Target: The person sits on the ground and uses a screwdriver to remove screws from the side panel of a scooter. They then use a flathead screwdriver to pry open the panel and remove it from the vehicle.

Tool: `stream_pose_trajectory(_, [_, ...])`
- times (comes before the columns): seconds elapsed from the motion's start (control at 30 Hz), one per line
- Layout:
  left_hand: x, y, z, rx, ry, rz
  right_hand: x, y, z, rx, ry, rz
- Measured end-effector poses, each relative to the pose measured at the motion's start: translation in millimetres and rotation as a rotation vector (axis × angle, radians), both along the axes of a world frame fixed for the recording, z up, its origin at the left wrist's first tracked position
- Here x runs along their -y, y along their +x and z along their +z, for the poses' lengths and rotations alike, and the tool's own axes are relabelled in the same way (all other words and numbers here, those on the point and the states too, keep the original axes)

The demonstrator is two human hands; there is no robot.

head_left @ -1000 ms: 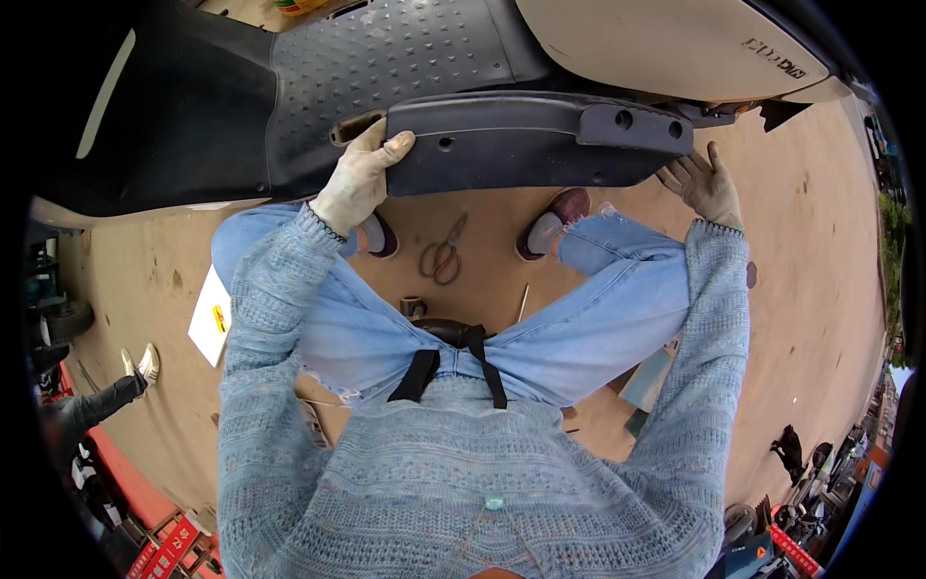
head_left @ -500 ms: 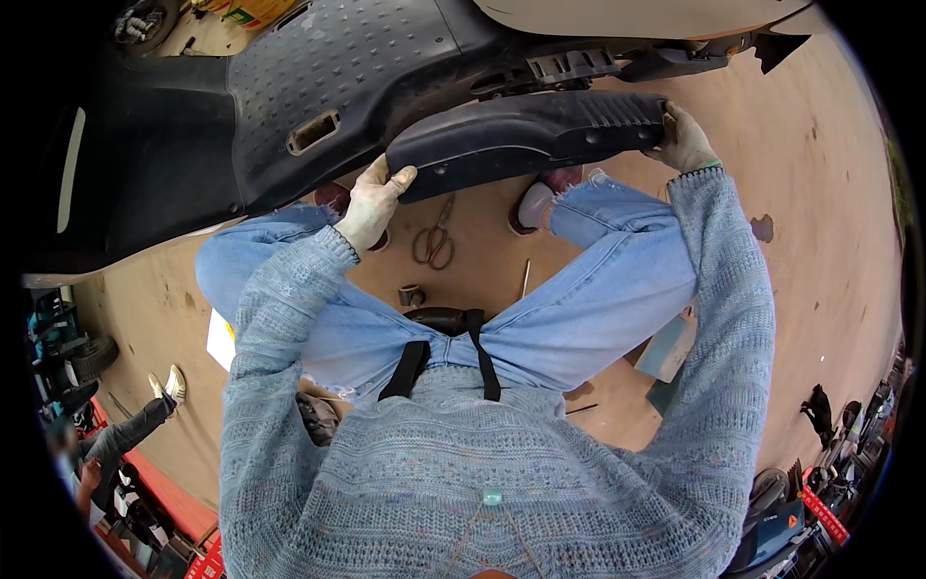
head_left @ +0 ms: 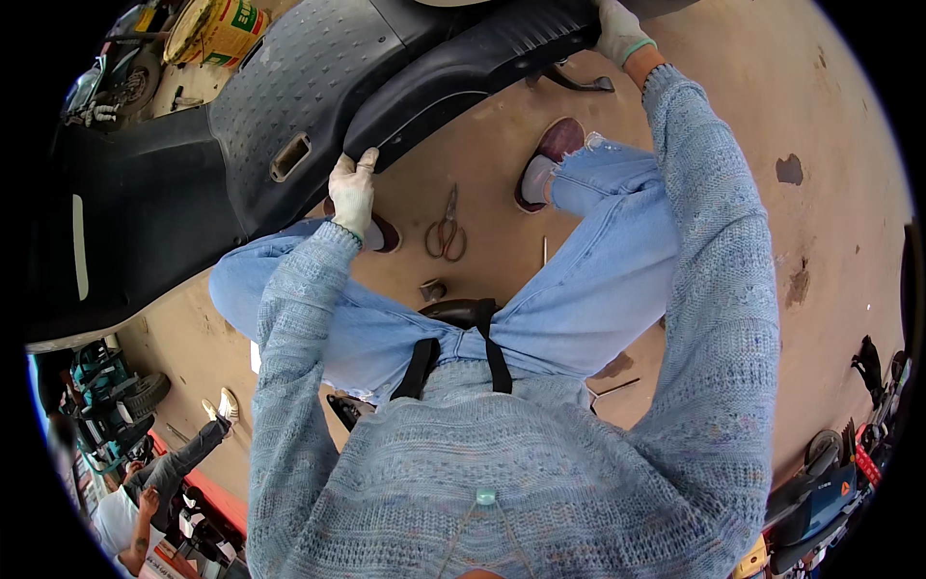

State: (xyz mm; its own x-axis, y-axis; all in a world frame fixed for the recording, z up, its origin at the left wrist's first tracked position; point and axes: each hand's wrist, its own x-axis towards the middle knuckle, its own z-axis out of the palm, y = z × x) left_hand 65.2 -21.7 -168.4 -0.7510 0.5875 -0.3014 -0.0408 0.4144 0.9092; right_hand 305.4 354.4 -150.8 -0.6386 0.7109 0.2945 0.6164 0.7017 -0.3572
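A long black plastic side panel (head_left: 463, 77) lies slanting along the edge of a scooter's studded black footboard (head_left: 299, 68). My left hand (head_left: 352, 191), in a pale work glove, grips the panel's lower left end. At its upper right end, my right hand (head_left: 619, 31), also gloved, is closed on it, the fingertips partly hidden. Between my legs, orange-handled scissors (head_left: 445, 237) lie on the floor, with a small dark cylindrical item (head_left: 432, 290) below them and a thin rod (head_left: 545, 251) to their right.
A yellow bucket (head_left: 222, 34) and a wheel (head_left: 135, 82) are beyond the scooter. Another person (head_left: 154, 492) is at lower left beside a parked teal vehicle (head_left: 111, 405). More scooters (head_left: 820, 492) stand at lower right. My bent legs (head_left: 608, 280) frame the scissors.
The panel has risen toward the footboard and tilted, its right end higher and farther left. My right hand moved up with it; my left shifted slightly left.
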Motion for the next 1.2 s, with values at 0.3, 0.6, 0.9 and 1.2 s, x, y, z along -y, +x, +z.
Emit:
stream_pose_trajectory(0.3, [-20, 21, -20, -0.194, 0.151, 0.063, 18, -7, 16, -1.06, -1.908, 0.124])
stream_pose_trajectory(0.6, [-25, 25, -34, -0.222, 0.145, 0.273, 22, -21, 2, -1.105, -1.777, -0.349])
stream_pose_trajectory(0.9, [-15, 52, -37, -0.11, 0.042, 0.464, 22, -16, 6, -0.856, -1.516, -0.393])
stream_pose_trajectory(1.2, [-12, 55, -34, -0.02, 0.188, 0.541, 24, -15, 6, -0.826, -1.475, -0.39])
